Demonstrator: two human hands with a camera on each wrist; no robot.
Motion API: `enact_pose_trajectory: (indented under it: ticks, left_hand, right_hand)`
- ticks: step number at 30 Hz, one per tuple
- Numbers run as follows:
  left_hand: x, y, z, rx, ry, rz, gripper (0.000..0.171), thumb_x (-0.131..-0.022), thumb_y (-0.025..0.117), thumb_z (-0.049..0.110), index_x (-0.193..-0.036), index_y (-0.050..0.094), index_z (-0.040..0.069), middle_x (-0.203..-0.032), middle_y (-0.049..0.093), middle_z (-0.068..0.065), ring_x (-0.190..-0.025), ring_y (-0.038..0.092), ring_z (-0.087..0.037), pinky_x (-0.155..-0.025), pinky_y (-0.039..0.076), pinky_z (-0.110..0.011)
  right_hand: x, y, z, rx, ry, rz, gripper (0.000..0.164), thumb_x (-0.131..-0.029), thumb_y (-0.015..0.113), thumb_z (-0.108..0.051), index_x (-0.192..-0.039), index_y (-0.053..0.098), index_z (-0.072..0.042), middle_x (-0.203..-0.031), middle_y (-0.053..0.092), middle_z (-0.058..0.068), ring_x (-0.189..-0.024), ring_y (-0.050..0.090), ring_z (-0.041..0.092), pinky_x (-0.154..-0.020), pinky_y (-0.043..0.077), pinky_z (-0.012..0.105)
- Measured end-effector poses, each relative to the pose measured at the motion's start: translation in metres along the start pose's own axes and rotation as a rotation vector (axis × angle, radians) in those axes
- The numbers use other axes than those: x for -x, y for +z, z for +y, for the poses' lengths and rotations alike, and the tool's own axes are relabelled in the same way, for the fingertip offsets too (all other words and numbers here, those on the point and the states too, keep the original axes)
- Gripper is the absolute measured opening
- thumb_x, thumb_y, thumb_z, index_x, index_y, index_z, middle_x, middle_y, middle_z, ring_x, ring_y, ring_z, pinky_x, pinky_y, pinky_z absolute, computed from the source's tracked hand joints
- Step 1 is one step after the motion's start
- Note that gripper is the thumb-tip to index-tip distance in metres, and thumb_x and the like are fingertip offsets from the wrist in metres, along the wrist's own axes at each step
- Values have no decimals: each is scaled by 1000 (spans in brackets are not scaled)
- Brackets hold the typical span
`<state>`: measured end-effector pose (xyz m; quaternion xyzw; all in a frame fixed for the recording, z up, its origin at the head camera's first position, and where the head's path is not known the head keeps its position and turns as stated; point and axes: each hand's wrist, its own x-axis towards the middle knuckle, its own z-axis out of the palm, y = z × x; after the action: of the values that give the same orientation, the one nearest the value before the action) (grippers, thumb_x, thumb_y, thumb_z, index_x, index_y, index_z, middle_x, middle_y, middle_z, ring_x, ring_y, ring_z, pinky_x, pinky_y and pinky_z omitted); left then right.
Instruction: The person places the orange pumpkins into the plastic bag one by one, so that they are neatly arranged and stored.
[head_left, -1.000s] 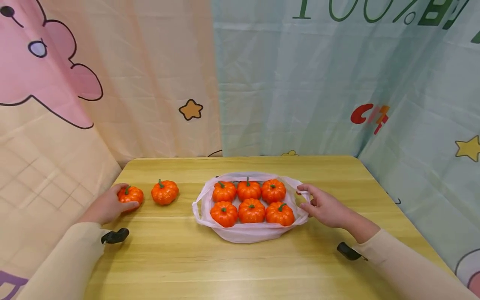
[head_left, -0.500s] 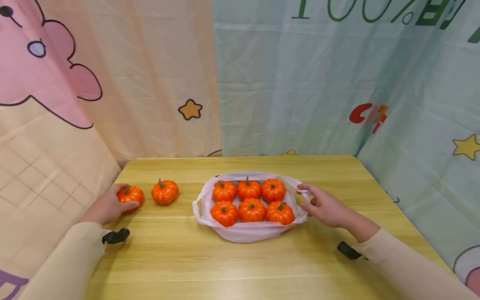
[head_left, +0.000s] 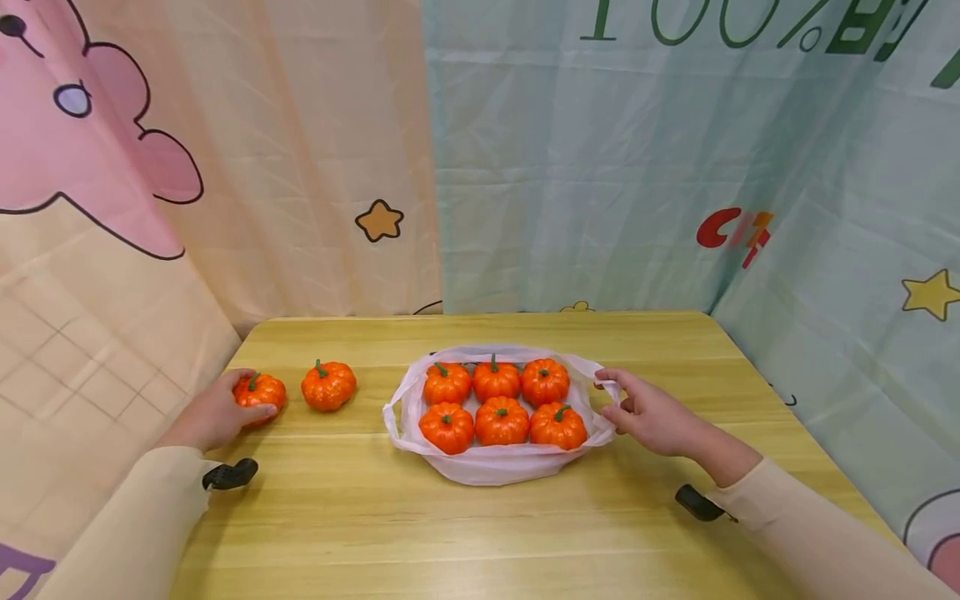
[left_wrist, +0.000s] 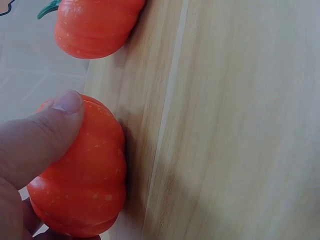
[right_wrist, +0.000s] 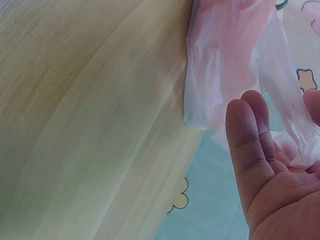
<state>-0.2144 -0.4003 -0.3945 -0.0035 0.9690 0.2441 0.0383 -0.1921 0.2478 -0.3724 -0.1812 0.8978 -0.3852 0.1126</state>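
Observation:
My left hand (head_left: 210,414) grips a small orange pumpkin (head_left: 266,392) near the table's left edge. In the left wrist view the thumb (left_wrist: 50,132) lies across this pumpkin, whose underside is at the wood; the other fingers are mostly hidden behind it. A second pumpkin (head_left: 328,387) with a green stem sits just to its right. Mid-table stands an open white plastic bag (head_left: 495,472), with several pumpkins (head_left: 502,421) in two rows inside. My right hand (head_left: 656,417) holds the bag's right handle (right_wrist: 285,95) between thumb and fingers, two fingers stretched out beside it.
The wooden table (head_left: 420,542) has its back edge against printed curtains (head_left: 562,167), which also hang at both sides. A black strap end (head_left: 230,474) sticks out by the left cuff, and another black piece (head_left: 697,502) by the right cuff.

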Motion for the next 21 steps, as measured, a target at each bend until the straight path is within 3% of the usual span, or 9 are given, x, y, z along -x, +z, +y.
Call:
enact_pose_trajectory:
  ticks: [7,12,17,21]
  left_hand:
    - [1,0,1,-6,4,10,97,-94,75,52,-154,31,-11,-146,45,-42,-119,53,-57,-102,44,-70]
    - [1,1,3,-18,12,5,96,-95,74,50,-154,30,-12,-147,43,-43,-121,51,-58,-104,42,-71]
    - [1,-2,5,-55,27,-1,95,-95,73,52,-154,32,-11,-148,43,-43,-125,49,-61,-104,42,-73]
    - [0,-4,4,-80,32,6,95,-95,73,54,-153,34,-10,-148,44,-42,-124,50,-61,-103,42,-73]
  right_hand:
    - [-4,1,-1,-23,-2,-11,56,-107,60,-14,-155,36,1,-149,51,30,-85,70,25,-72,62,36]
    - [-4,2,0,-27,-6,-16,58,-107,62,-15,-155,35,2,-132,61,28,-86,71,20,-78,65,42]
    - [-6,1,0,-6,13,-24,58,-107,61,-16,-156,34,0,-102,67,14,-85,71,23,-63,57,31]
    - [-9,1,-1,0,17,-27,58,-107,61,-15,-156,34,-1,-98,66,14,-84,71,25,-58,53,28]
